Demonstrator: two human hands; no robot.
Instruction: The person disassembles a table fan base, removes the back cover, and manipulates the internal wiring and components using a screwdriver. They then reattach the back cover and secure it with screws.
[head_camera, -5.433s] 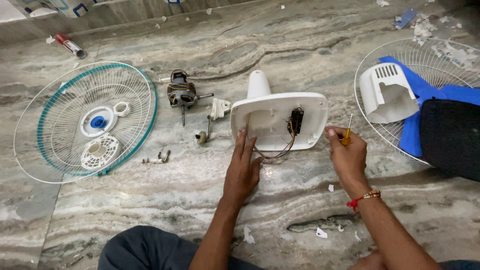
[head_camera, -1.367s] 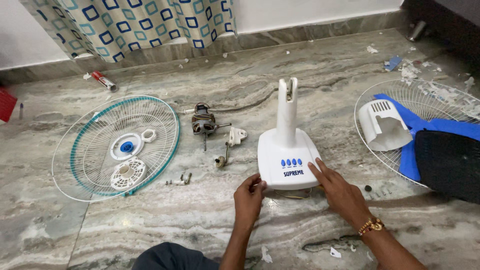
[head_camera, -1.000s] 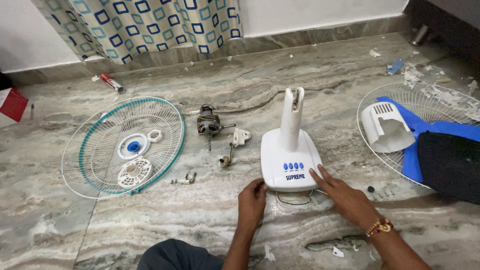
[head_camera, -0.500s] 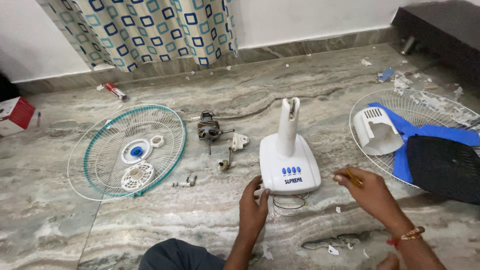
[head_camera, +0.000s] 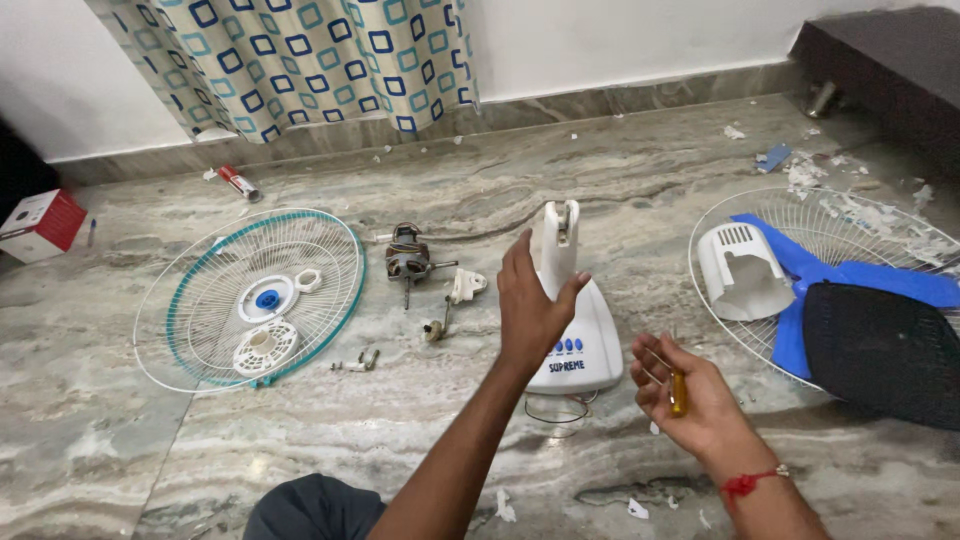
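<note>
A white fan base (head_camera: 585, 335) with blue buttons stands upright on the marble floor, its neck (head_camera: 559, 243) pointing up. My left hand (head_camera: 527, 305) is raised with the fingers apart, right next to the neck; whether it touches it is unclear. My right hand (head_camera: 685, 398) hovers to the right of the base, shut on a small yellow-handled screwdriver (head_camera: 677, 387). Wires (head_camera: 553, 409) stick out from under the base's front edge.
A teal-rimmed fan grille (head_camera: 252, 295) with white plastic parts lies at the left. The fan motor (head_camera: 407, 263), small brackets and screws (head_camera: 357, 362) lie between it and the base. At the right sit a second grille (head_camera: 870, 215), white motor cover (head_camera: 741, 272), blue blades (head_camera: 812, 275) and a dark cloth (head_camera: 881, 343).
My left hand has lifted from the base's front edge up beside the neck. The right hand has drawn back with the screwdriver. Earlier the base lay flipped over; it stands upright now.
</note>
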